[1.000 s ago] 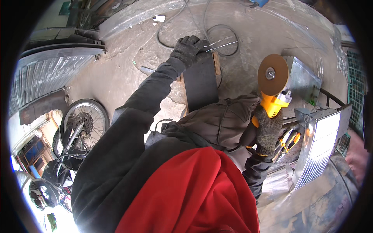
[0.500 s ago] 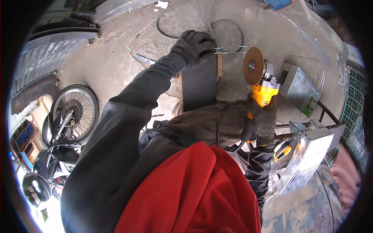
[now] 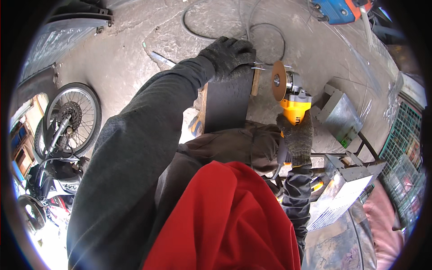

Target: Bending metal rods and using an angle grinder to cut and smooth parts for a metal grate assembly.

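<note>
My left hand (image 3: 228, 57), in a dark knit glove, presses down on the far end of a dark flat metal plate (image 3: 225, 105) that stands on a wooden block (image 3: 256, 81). Thin metal rods (image 3: 257, 66) stick out from under its fingers. My right hand (image 3: 298, 137), also gloved, grips the yellow body of an angle grinder (image 3: 293, 102). The grinder's brown disc (image 3: 279, 81) is upright, just to the right of the plate's far corner and close to the rods. A red cloth (image 3: 225, 220) hangs in front of my chest.
A parked motorcycle with its spoked wheel (image 3: 69, 119) stands at the left. Cables (image 3: 265, 33) loop on the concrete floor ahead. Grey metal boxes (image 3: 337, 117) and a frame sit to the right, a blue machine (image 3: 337, 10) at the top right, a green crate (image 3: 400, 135) at the far right.
My right hand has carried the grinder leftward and farther away, so its disc now sits close beside the plate's corner. My left hand has stayed on the plate's end.
</note>
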`<state>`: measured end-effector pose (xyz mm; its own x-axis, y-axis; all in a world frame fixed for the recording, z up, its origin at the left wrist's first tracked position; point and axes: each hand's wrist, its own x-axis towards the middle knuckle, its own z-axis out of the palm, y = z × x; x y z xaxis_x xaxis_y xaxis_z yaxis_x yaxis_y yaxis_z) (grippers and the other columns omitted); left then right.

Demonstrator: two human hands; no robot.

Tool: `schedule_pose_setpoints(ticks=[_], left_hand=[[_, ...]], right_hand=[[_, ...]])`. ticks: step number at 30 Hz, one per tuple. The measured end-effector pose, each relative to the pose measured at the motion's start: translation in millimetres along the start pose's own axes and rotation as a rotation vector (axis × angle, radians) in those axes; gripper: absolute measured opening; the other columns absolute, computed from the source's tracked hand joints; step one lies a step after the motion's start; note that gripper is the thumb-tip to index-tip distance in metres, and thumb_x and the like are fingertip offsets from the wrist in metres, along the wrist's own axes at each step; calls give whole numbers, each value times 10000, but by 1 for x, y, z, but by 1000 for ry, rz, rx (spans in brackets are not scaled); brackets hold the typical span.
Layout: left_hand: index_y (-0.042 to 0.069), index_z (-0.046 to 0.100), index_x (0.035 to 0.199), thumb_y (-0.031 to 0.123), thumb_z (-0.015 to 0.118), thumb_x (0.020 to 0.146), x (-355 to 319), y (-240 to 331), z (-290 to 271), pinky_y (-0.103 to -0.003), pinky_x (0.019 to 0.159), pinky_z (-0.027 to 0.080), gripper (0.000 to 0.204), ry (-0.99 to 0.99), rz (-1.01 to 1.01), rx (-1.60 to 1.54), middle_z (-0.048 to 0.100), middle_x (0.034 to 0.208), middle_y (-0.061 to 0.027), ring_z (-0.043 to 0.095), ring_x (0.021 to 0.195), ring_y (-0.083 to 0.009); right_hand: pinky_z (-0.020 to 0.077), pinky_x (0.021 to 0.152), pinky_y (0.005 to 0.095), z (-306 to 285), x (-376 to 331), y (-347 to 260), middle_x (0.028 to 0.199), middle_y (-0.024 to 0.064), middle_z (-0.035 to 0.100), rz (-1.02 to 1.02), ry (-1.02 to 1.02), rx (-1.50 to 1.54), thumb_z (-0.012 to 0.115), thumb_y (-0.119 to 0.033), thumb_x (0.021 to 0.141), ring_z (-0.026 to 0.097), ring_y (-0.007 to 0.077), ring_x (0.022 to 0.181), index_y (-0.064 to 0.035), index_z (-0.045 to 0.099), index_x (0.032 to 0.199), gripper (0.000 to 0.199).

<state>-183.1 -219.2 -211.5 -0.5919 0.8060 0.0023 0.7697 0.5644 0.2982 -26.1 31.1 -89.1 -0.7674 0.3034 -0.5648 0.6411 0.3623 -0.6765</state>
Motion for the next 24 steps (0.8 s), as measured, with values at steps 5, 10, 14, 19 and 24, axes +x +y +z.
schedule_pose_setpoints(ticks=[5,10,14,19,24], left_hand=[[272,583,1276,419,594,917,3,5,-3,-502,1062,381,389,28,-24,-34,459,1418,-84,469,1295,-300],[309,595,1251,413,620,879,2,-1,2,-483,1075,369,387,13,-6,-26,461,1418,-63,489,1278,-286],[322,631,1230,376,668,844,2,-1,4,-502,1057,390,392,38,5,-58,457,1426,-79,489,1269,-314],[342,635,1182,378,655,844,1,0,1,-491,1060,373,341,59,17,-44,476,1415,-52,497,1264,-289],[350,643,1178,382,654,846,0,-2,5,-490,1061,373,334,66,21,-53,475,1423,-51,496,1265,-291]], right_hand=[[504,646,309,-2,5,8,882,61,613,-21,-17,-73,785,-184,755,603,137,721,-48,531,1156,493],[514,689,313,1,4,12,903,66,642,37,-17,-51,778,-172,767,625,151,754,-40,550,1130,448],[518,736,308,0,4,14,937,64,663,86,-1,-20,763,-153,785,639,153,812,-27,565,1103,395],[512,639,306,-1,9,21,872,66,628,34,1,10,785,-197,745,618,154,700,-38,538,1137,490],[513,640,306,1,11,12,869,68,631,14,-23,-8,783,-193,739,624,157,703,-33,547,1113,470]])
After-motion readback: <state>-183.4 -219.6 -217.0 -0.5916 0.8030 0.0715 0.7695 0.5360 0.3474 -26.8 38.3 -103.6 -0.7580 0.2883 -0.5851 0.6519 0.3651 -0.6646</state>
